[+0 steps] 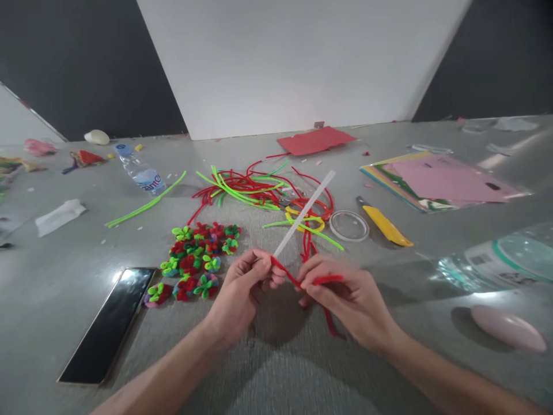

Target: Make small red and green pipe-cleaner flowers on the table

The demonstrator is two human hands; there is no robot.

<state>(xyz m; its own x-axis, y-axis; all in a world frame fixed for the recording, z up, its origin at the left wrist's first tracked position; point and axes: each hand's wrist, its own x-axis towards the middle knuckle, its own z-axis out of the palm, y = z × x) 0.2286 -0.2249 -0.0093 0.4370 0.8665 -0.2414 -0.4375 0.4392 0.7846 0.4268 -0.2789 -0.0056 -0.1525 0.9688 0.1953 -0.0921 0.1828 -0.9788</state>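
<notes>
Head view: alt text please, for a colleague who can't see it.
A left hand and a right hand pinch a red fuzzy pipe cleaner above a grey table; the left also holds a thin white plastic stick. Beside the left hand lie small red-and-green pipe-cleaner flowers and a black phone.

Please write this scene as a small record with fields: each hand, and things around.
Left hand: pinches thin white plastic stick and red fuzzy pipe cleaner
Right hand: pinches the same red fuzzy pipe cleaner
Left of hands: small red-and-green pipe-cleaner flowers, flat black phone
Beyond hands: loose red and green pipe cleaners, clear round lid, yellow utility knife
Surface: grey table
</notes>
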